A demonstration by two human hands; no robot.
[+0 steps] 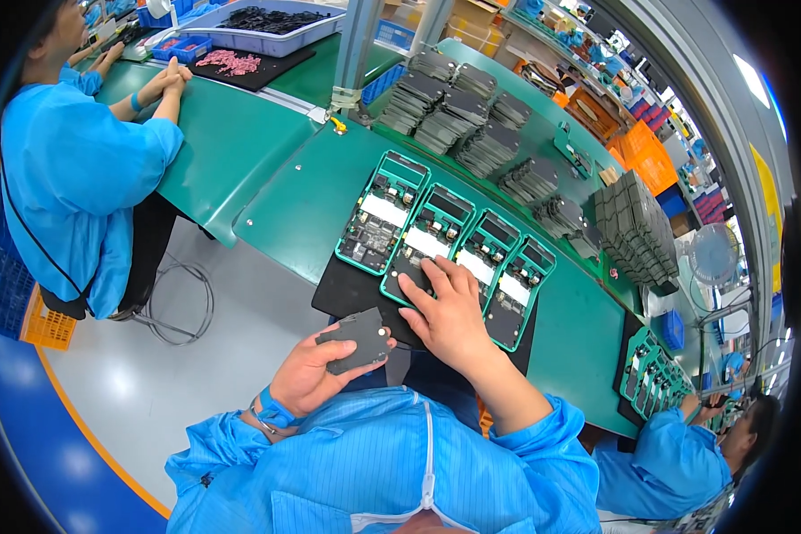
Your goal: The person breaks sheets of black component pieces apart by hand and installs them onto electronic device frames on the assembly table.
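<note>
My left hand (304, 381) grips a thin stack of dark grey plates (356, 340), each with a notched edge, held above my lap. Four-sided green housings with electronics and white panels lie side by side on a black mat (345, 289). With its fingers spread, my right hand (449, 316) reaches onto the second housing (450, 201), its fingertips on a dark plate (404, 278) in the lower part. The leftmost housing (384, 214) shows bare circuitry there. A dark plate also covers the lower part of the rightmost housing (518, 289); my hand partly hides the third (489, 238).
Stacks of grey plates (445, 120) line the back of the green table (285, 209), with a taller block of them (636, 222) at right. Co-workers in blue sit at left (89, 178) and right (663, 467). More green housings (654, 374) lie at right.
</note>
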